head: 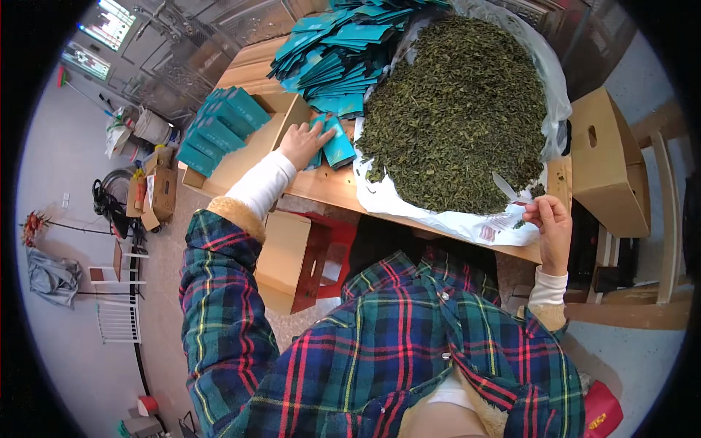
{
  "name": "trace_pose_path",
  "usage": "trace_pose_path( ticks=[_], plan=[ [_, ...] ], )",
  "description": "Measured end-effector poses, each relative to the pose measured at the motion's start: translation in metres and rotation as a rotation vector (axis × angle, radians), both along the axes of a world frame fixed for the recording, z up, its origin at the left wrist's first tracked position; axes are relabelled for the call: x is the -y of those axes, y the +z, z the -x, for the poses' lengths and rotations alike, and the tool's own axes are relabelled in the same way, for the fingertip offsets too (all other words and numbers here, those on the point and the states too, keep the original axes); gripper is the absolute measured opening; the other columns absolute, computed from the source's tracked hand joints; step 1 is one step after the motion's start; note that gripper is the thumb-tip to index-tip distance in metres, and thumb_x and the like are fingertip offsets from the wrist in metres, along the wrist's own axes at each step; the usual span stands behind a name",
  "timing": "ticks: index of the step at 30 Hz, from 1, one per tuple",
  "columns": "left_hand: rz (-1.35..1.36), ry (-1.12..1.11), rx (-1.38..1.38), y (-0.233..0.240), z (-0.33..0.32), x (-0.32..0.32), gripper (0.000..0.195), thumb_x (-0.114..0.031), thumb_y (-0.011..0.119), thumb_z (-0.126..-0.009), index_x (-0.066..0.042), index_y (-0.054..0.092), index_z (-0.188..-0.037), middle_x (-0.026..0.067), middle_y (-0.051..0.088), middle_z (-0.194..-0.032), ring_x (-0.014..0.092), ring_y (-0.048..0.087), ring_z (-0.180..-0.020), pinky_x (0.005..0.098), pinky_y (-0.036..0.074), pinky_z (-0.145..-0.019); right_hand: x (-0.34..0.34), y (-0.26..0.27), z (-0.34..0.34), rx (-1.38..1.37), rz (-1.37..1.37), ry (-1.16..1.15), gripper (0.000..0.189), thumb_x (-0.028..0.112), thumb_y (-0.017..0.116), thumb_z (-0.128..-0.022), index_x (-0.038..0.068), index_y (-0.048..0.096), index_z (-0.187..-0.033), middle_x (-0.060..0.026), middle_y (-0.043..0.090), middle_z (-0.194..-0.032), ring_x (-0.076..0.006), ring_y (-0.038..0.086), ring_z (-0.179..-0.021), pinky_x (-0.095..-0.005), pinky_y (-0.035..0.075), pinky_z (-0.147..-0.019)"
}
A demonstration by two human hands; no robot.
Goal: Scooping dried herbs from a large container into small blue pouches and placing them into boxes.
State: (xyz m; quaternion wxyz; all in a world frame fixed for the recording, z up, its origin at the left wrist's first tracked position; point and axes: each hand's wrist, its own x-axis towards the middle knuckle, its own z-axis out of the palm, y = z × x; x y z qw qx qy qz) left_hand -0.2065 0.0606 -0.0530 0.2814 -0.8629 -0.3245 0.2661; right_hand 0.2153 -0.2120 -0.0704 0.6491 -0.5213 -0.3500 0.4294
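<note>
My left hand (302, 143) reaches over the right wall of a shallow cardboard box, its fingertips on a teal pouch (338, 143) that lies flat on the wooden table. Between finger and thumb, my right hand (549, 219) grips a clear plastic spoon (505, 188). The spoon's bowl is just over the near right edge of a large heap of dried green leaves (460, 109). That heap spreads over an opened white plastic bag (438, 223). Behind my left hand, many flat teal pouches (339, 60) lie in fanned stacks.
Upright teal pouches (222, 128) fill the left part of the shallow cardboard box (268, 145). An open carton (285, 257) stands below the table's front edge. Another cardboard box (608, 159) is at the table's right end. Beyond lies floor with a cluttered carton (156, 189).
</note>
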Motion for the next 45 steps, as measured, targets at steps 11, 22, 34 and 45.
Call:
trace_pose_path(
  ticks=[11,22,34,45],
  plan=[
    [-0.024,-0.292,0.160,-0.013,0.025,0.007,0.043,-0.015,0.050,-0.082,-0.008,0.046,-0.125,0.0069,0.048,-0.128,0.020,0.049,-0.110,0.0331,0.039,-0.090,0.012,0.005,0.005,0.009,0.012,-0.007,0.015,0.018,0.054,-0.092,0.004,0.058,-0.094,-0.0050,0.063,-0.082,-0.0108,0.060,-0.069,-0.0229,0.051,-0.067],
    [0.112,-0.107,0.881,0.028,-0.006,0.015,0.055,-0.022,0.070,-0.064,-0.003,0.047,-0.112,0.0140,0.053,-0.106,0.031,0.049,-0.104,0.0434,0.035,-0.095,0.014,0.007,0.014,0.027,-0.002,0.009,0.014,0.016,0.053,-0.093,0.003,0.057,-0.096,-0.0066,0.063,-0.082,-0.0129,0.061,-0.071,-0.0244,0.052,-0.068],
    [0.156,0.041,1.093,-0.016,-0.013,0.007,0.029,-0.003,0.059,-0.071,-0.008,0.059,-0.100,0.0109,0.057,-0.096,0.031,0.056,-0.090,0.0396,0.046,-0.076,0.036,0.019,0.016,0.070,0.057,-0.043,0.015,0.018,0.055,-0.092,0.003,0.058,-0.093,-0.0053,0.062,-0.081,-0.0117,0.061,-0.070,-0.0238,0.051,-0.067],
    [0.685,0.216,0.666,-0.008,-0.026,-0.061,0.076,0.002,0.063,-0.058,-0.015,0.047,-0.130,0.0162,0.051,-0.124,0.033,0.048,-0.116,0.0388,0.041,-0.096,0.051,0.009,0.019,0.061,0.035,-0.089,0.015,0.016,0.055,-0.092,0.002,0.059,-0.094,-0.0072,0.064,-0.081,-0.0128,0.062,-0.067,-0.0233,0.051,-0.066]
  ],
)
